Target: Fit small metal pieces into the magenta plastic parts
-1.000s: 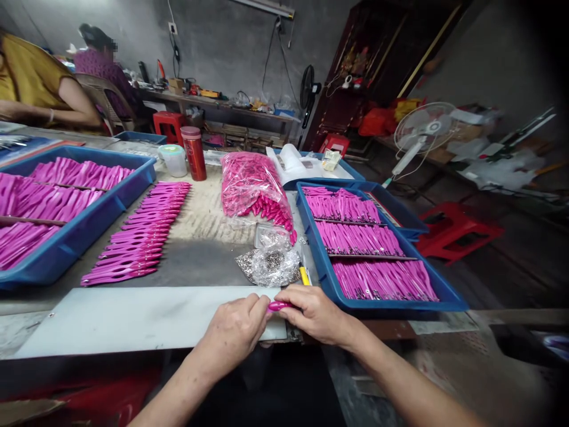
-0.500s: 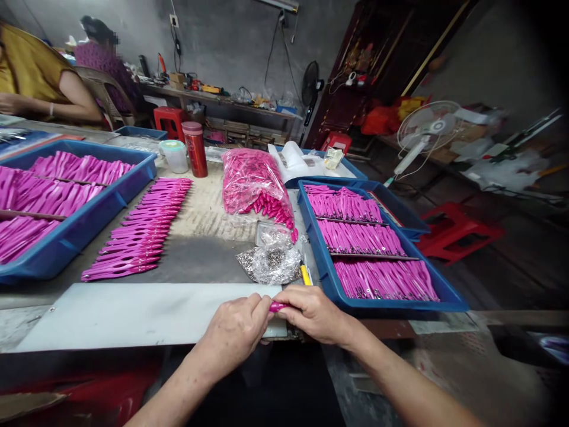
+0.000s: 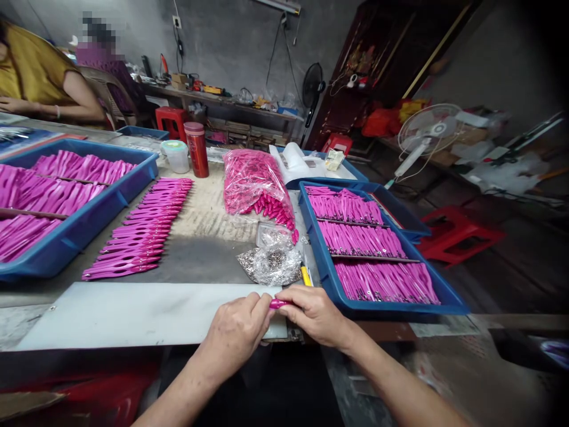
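Both my left hand (image 3: 242,326) and my right hand (image 3: 313,314) are closed on one small glossy magenta plastic piece (image 3: 278,303), above the near edge of a white board (image 3: 146,314). Most of the piece is hidden in my fingers; only a short length shows between them. Just beyond my hands lies a clear plastic bag of small metal parts (image 3: 271,264), with a yellow-handled tool (image 3: 306,274) beside it. Farther back, a clear bag (image 3: 255,178) spills similar small magenta pieces. To the left, a row of long magenta handles (image 3: 140,231) lies on the table.
A blue tray (image 3: 329,276) of magenta parts stands at right, another blue tray (image 3: 95,216) at left. Behind are a red bottle (image 3: 197,151), a lidded tub (image 3: 176,157) and white sheets (image 3: 296,160). A person in yellow (image 3: 44,71) sits far left. A red stool (image 3: 460,234) stands right.
My hands stay almost in place, still closed on the magenta piece. The view shifts very slightly; the things on the table have not moved.
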